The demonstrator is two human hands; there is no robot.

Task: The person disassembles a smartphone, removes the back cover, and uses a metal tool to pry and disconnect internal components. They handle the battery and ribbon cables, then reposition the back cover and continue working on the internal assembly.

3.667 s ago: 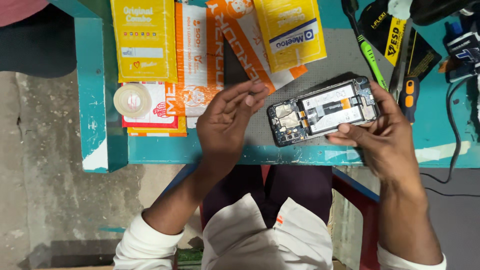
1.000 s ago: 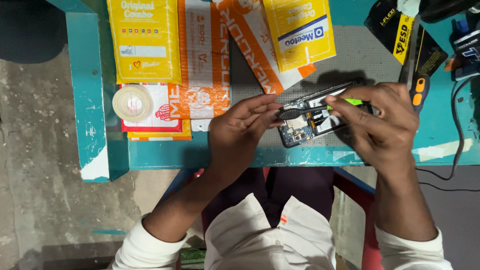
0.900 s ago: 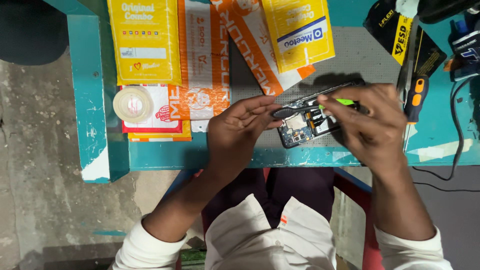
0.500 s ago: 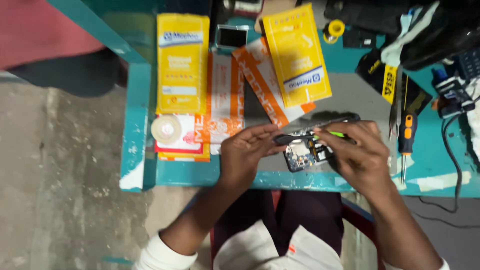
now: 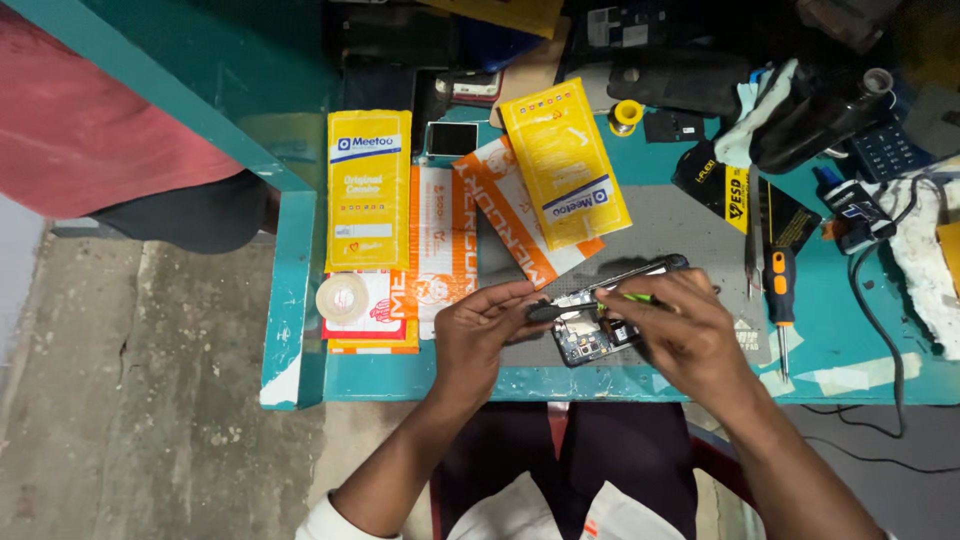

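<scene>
The person wears a white shirt with sleeves rolled up near the elbows, and dark maroon trousers. Both forearms are bare. The left hand (image 5: 487, 330) and right hand (image 5: 690, 335) have no gloves or rings.

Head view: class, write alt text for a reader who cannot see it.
Both hands work on an opened phone at a teal table's edge: the left hand steadies it, the right hand holds a green tool to it. Yellow packets lie beside.

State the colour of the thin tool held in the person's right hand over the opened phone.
Bright green, seen best in the head view: the thin green tool.
</scene>
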